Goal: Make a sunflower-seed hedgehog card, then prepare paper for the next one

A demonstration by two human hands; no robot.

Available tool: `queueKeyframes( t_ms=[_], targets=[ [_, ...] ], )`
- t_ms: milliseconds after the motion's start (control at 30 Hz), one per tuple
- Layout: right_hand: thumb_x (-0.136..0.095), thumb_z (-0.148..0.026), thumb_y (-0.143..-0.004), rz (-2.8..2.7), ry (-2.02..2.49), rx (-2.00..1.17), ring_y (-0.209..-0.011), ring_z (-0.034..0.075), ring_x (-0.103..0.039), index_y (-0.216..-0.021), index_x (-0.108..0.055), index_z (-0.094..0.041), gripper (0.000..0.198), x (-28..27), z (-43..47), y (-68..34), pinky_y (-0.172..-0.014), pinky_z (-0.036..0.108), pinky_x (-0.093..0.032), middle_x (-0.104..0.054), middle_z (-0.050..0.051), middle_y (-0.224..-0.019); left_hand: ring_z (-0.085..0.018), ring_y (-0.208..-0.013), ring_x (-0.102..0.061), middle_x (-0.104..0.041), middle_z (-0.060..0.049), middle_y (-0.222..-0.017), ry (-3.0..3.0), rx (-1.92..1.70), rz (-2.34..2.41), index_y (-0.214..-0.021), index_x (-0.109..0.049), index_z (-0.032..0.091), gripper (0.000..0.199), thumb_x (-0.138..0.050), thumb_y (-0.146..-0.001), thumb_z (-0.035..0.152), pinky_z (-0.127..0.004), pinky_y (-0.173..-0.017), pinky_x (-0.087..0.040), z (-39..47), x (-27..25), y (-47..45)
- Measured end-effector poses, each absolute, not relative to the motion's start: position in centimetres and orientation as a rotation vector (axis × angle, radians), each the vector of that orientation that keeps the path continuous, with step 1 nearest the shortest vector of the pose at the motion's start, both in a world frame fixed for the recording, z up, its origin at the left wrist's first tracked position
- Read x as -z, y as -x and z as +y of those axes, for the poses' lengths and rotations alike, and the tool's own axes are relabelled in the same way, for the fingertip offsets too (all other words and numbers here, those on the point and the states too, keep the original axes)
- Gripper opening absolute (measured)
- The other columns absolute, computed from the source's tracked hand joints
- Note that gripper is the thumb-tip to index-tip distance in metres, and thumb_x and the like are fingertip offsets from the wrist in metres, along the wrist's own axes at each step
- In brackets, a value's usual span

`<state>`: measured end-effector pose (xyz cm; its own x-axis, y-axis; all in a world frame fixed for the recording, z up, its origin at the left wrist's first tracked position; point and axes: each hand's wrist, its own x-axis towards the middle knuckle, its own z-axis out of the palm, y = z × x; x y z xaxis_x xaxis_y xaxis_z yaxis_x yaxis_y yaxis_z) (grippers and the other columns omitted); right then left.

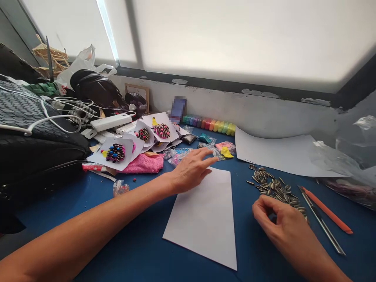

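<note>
A white sheet of paper point(208, 219) lies on the blue table in front of me. My left hand point(192, 169) is over its far left corner, fingers stretched out and apart, holding nothing. Beyond those fingertips sit a lump of yellow clay point(226, 152) and small plastic bags of coloured clay point(180, 156). To the right of the sheet, my right hand point(277, 221) is closed in a pinch by a pile of striped sunflower seeds point(268, 184). Whatever is between its thumb and finger, if anything, is hidden.
Right of the seeds lie a metal craft knife point(323, 223) and an orange pen-like tool point(329, 211). More white paper point(273, 152) rests behind. Seed-and-clay figures on paper point(116, 152), a pink cloth point(143, 162) and a black bag point(35, 156) crowd the left side.
</note>
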<state>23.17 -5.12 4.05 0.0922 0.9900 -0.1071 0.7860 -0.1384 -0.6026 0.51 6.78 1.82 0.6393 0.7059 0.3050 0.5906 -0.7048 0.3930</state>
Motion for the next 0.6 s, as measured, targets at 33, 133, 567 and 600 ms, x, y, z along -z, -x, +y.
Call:
queueKeyframes(
  t_ms=[33, 133, 567, 600],
  targets=[
    [-0.048, -0.048, -0.079, -1.767, 1.966, -0.645, -0.054, 0.014, -0.035, -0.057, -0.034, -0.026, 0.034, -4.0, -5.2, -23.0, -0.052, 0.028, -0.03, -0.037, -0.003, -0.057, -0.029, -0.142, -0.038, -0.046, -0.014, -0.151, -2.639, -0.564, 1.024, -0.139, -0.053, 0.018, 0.043, -0.047, -0.098, 0.027, -0.044, -0.116, -0.03, 5.9, -1.9, -1.0],
    [-0.045, -0.042, -0.079, -1.845, 1.908, -0.537, -0.053, 0.013, -0.027, -0.057, -0.019, -0.026, 0.039, -3.6, -5.4, -22.5, -0.05, 0.028, -0.026, -0.026, -0.004, -0.055, -0.04, -0.149, -0.022, -0.026, -0.026, -0.159, -2.603, -0.205, 0.991, -0.153, -0.031, 0.004, 0.077, -0.038, -0.098, 0.058, -0.05, -0.119, -0.023, 3.0, -1.2, -2.6],
    [-0.037, -0.05, -0.09, -1.869, 2.169, -0.136, -0.064, 0.025, -0.064, -0.08, -0.06, -0.028, 0.034, -5.9, -4.9, -26.9, -0.062, 0.035, -0.041, -0.067, 0.004, -0.066, -0.038, -0.152, -0.01, -0.018, -0.023, -0.161, -2.656, -0.135, 0.637, -0.154, -0.033, 0.008, 0.081, -0.044, -0.095, 0.062, -0.055, -0.122, -0.014, 2.6, -2.3, -4.0],
    [-0.035, -0.05, -0.091, -1.855, 2.231, -0.082, -0.063, 0.026, -0.064, -0.075, -0.06, -0.028, 0.036, -6.2, -4.7, -27.6, -0.06, 0.036, -0.04, -0.066, 0.005, -0.063, -0.039, -0.152, -0.01, -0.016, -0.024, -0.161, -2.65, -0.155, 0.65, -0.154, -0.031, 0.006, 0.085, -0.043, -0.094, 0.065, -0.056, -0.122, -0.014, 1.9, -2.2, -4.1]
  ],
)
